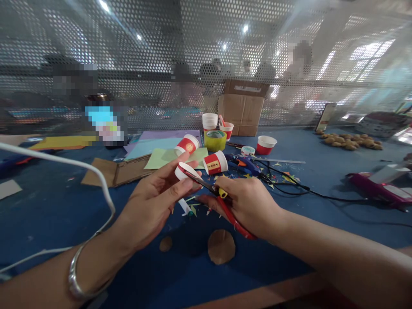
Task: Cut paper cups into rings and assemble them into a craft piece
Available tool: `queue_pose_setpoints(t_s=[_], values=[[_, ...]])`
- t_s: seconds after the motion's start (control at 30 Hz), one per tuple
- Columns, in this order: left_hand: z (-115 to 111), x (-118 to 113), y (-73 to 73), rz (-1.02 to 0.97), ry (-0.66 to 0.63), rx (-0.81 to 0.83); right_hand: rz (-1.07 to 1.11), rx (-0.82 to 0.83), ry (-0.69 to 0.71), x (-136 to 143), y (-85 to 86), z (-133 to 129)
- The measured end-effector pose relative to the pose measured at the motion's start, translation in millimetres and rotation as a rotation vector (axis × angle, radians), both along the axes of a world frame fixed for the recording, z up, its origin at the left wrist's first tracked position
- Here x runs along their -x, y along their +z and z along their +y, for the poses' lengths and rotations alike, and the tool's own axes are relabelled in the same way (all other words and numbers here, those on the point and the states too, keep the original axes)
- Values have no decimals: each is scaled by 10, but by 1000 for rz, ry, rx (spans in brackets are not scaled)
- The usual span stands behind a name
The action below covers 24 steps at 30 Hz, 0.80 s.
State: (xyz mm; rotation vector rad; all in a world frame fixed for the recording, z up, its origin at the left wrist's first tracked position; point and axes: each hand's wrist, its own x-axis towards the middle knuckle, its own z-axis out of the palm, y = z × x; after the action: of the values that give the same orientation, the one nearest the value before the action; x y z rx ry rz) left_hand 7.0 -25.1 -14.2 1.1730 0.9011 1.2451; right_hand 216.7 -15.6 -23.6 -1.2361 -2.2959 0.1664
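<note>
My left hand (157, 193) pinches a cut-down white paper cup (181, 172) between its thumb and fingers. My right hand (254, 204) grips red-handled scissors (234, 218), with the blades at the cup's wall. Just behind, a red paper cup (215, 163) with a gold label lies on its side. Another red paper cup (187, 145) is tipped over on the green paper. Below my hands, a brown cardboard disc (221, 246) and a smaller brown disc (166, 244) lie on the blue table.
Farther back are stacked cups (210, 121), a tape roll (215, 140), an upright cup (266, 145) and a cardboard box (241, 111). A blue glue gun (244, 164) lies among paper scraps. Its black cord runs right. A white cable (96, 171) crosses the left side.
</note>
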Motion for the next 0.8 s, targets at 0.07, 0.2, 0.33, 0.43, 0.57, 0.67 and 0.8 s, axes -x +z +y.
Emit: queue_pose_setpoints(t_s=[0.07, 0.2, 0.33, 0.43, 0.57, 0.67, 0.8], values=[[0, -4, -11, 13, 19, -6, -22, -19, -5, -3, -8, 3], [0, -12, -20, 18, 48, 1, -33, -41, -5, -4, -34, 16], [1, -6, -26, 25, 28, -15, -35, -44, -18, 1, -49, 26], [3, 1, -46, 37, 9, -28, -40, -34, -18, 2, -48, 25], [5, 3, -59, 27, 7, -12, -44, -16, -9, -1, -37, 23], [2, 0, -44, 9, 4, 16, -41, -7, 3, -10, -26, 24], [-5, -6, -12, -38, 55, 49, -63, -35, 8, -17, -19, 17]])
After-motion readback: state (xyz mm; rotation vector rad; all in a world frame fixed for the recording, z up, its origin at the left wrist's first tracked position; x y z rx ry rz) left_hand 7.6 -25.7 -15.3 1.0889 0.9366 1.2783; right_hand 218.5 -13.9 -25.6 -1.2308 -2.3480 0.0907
